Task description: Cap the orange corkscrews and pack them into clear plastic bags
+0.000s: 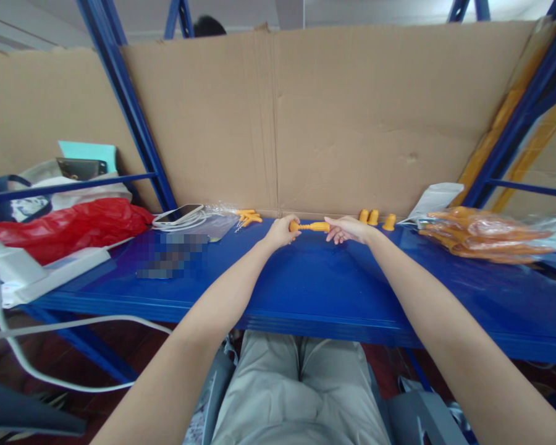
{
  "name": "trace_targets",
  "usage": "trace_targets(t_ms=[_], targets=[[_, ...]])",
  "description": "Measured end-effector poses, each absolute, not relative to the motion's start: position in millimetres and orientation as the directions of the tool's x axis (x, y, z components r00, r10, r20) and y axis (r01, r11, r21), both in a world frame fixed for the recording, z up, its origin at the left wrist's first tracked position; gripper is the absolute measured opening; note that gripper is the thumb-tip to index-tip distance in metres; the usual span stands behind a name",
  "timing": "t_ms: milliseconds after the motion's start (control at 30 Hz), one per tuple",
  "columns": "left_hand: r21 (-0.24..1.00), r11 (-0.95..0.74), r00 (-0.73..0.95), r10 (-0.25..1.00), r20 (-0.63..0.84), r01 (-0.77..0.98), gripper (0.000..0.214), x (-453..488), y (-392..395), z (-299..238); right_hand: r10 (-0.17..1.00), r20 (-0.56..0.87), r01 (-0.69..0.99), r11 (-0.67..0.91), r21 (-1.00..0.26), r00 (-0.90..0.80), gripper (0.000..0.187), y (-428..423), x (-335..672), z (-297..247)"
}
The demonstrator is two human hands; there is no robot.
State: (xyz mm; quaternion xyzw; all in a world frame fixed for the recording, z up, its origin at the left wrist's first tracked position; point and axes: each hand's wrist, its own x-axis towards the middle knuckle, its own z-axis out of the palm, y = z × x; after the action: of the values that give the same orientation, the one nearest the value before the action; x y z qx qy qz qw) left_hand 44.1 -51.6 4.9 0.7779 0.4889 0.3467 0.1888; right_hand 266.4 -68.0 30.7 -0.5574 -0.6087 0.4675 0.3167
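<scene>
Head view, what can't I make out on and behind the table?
In the head view:
Held orange piece: left end, partly covered by the left hand.
Right hand: grip too small to judge.
Pixelated patch: blurs what lies there.
Clear bag: overlap and glare hide the contents' count.
Dark rounded shape: lower part hidden by cardboard.

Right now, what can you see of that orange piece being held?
The orange piece looks plastic: a rounded left end, a narrow ridged middle, a thicker right part. It is roughly level over the table. The left hand grips its left end; the right hand is at the other, contact unclear.
</scene>
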Motion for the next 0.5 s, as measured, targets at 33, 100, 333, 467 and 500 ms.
trace_targets(t_ms=[33,100,333,467,500], targets=[[0.632,-0.453,0.283,0.89,0.357,0.629,0.029,44.0,-51.1,4.6,0.975,-0.136,0.382,-0.06,-0.922,-0.176,0.043,-68.5,265.9,31.1],[0.627,-0.461,0.289,0.886,0.362,0.628,0.029,43.5,-49.9,3.9,0.976,-0.134,0.364,-0.064,-0.929,-0.171,0.04,-69.9,264.3,32.1],[0.59,-0.514,0.302,0.853,0.425,0.623,0.044,42.5,-46.4,3.4,0.996,0.005,0.194,0.021,-0.981,-0.084,0.033,-73.5,259.1,37.5],[0.521,-0.537,0.3,0.829,0.472,0.663,0.059,38.9,-46.7,4.8,0.993,0.102,0.228,0.088,-0.97,0.054,0.028,-67.1,260.1,36.3],[0.494,-0.522,0.287,0.831,0.476,0.695,0.058,37.0,-46.6,5.3,0.987,0.138,0.255,0.113,-0.96,0.083,0.027,-64.6,260.5,35.2]])
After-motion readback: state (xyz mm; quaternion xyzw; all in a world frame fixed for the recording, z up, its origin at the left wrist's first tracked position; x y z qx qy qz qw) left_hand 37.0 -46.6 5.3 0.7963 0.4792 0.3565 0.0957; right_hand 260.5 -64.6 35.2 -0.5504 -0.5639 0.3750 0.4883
